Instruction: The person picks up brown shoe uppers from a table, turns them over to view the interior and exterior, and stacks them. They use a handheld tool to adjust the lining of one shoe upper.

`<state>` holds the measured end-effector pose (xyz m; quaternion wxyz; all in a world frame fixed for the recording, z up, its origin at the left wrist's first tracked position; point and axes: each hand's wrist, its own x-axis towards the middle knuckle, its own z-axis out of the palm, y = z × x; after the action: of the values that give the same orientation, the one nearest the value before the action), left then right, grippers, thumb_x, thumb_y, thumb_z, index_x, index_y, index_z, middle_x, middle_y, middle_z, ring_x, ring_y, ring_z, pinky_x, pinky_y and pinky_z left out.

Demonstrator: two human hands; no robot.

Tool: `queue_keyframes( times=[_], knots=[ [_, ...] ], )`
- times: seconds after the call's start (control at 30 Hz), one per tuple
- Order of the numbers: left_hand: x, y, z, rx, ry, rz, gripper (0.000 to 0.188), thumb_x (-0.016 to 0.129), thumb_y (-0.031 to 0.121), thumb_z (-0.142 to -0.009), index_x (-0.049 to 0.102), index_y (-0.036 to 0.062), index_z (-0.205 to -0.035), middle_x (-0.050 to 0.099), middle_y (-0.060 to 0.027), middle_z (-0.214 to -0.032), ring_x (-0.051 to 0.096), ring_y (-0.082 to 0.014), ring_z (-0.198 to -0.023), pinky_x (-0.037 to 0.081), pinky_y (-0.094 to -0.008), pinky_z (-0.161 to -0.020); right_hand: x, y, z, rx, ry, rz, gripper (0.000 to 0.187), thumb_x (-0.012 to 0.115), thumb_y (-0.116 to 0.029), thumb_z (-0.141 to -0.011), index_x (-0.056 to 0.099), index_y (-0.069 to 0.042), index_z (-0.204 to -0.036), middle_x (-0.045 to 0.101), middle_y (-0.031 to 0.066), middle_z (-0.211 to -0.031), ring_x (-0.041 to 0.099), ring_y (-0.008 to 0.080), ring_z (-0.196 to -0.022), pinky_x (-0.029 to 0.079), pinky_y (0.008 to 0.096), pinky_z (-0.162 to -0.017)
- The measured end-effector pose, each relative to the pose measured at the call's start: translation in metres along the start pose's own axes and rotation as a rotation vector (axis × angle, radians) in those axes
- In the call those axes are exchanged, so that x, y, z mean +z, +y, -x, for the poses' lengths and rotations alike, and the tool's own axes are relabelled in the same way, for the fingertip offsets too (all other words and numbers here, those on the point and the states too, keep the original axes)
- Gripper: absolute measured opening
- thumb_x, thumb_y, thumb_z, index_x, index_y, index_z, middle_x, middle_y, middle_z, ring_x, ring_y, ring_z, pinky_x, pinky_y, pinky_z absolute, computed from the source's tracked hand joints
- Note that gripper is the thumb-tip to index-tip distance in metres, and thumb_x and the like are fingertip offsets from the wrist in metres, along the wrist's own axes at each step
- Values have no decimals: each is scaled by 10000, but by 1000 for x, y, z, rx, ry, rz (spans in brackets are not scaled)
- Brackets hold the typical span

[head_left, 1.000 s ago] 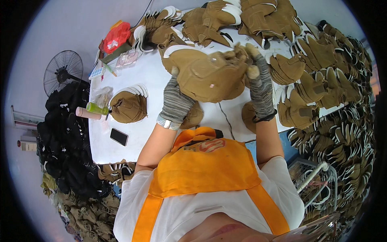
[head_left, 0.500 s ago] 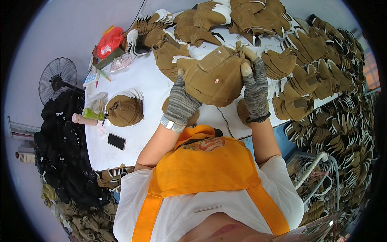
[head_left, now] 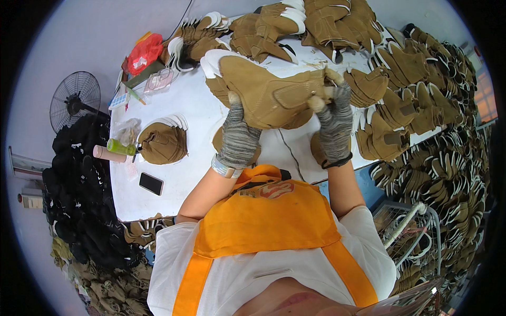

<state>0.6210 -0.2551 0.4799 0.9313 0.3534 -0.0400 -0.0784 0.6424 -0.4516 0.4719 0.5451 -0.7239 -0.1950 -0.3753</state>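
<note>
Above the white table I hold a brown suede shoe upper (head_left: 263, 92) between both hands, its broad rounded part at the left and its narrower end at the right. My left hand (head_left: 239, 129), in a grey knitted glove, grips the lower left edge with the thumb on the front face. On the right end, my right hand (head_left: 334, 124), gloved alike, pinches the edge between thumb and fingers. Behind the held piece, white curved tips (head_left: 213, 62) and more brown material show; whether they join it I cannot tell. More brown pieces lie partly hidden below my hands.
A stack of brown uppers (head_left: 163, 143) sits on the table's left, near a phone (head_left: 151, 184), a green bottle (head_left: 120, 147) and a pink one (head_left: 109, 154). Piles of uppers (head_left: 390, 131) line the right and back. A fan (head_left: 75, 101) stands left, a wire cart (head_left: 411, 231) right.
The upper in my hands has been turned, so a smooth face and long side now show instead of the stitched front. Its left end reaches farther up and left. Both hands still hold on.
</note>
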Motion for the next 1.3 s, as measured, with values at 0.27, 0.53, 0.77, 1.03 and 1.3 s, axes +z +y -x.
queue_keyframes(
  times=[0.27, 0.53, 0.77, 1.03, 1.3],
  knots=[
    [-36, 18, -20, 91, -20, 166, 678, 413, 532, -948, 291, 47, -1407, 407, -165, -1392, 435, -307, -1258, 382, -443, -1062, -84, -4, -39, 327, 462, -699, 359, 598, -346, -920, 508, -84, -1147, 508, 91, -1191, 488, 232, -1138, 441, 405, -985],
    [-58, 35, -22, -149, -211, 609, 751, 465, 611, -889, 337, 85, -1410, 405, -171, -1409, 442, -368, -1248, 418, -532, -997, -115, 13, -9, 431, 548, -1029, 354, 568, -252, -938, 524, -56, -1230, 522, 97, -1279, 482, 254, -1195, 365, 434, -1066],
    [-58, 33, -19, -142, -155, 512, 723, 467, 585, -902, 347, 78, -1403, 418, -169, -1398, 454, -349, -1240, 431, -512, -987, -115, 12, -9, 428, 567, -1030, 319, 572, -222, -935, 556, -39, -1195, 554, 103, -1246, 506, 254, -1173, 406, 420, -1037],
    [-55, 33, -6, -130, -89, 416, 690, 468, 556, -916, 359, 71, -1395, 433, -166, -1386, 468, -327, -1232, 446, -489, -976, -105, 15, -10, 463, 574, -999, 336, 567, -239, -938, 545, -31, -1201, 550, 113, -1242, 512, 258, -1168, 413, 412, -1032],
    [-35, 41, -17, -180, -145, 348, 636, 475, 501, -939, 377, 53, -1380, 455, -162, -1367, 490, -293, -1215, 468, -454, -958, -97, 16, -11, 455, 503, -904, 355, 570, -266, -936, 528, -36, -1203, 532, 109, -1251, 498, 255, -1181, 399, 419, -1039]
  ],
)
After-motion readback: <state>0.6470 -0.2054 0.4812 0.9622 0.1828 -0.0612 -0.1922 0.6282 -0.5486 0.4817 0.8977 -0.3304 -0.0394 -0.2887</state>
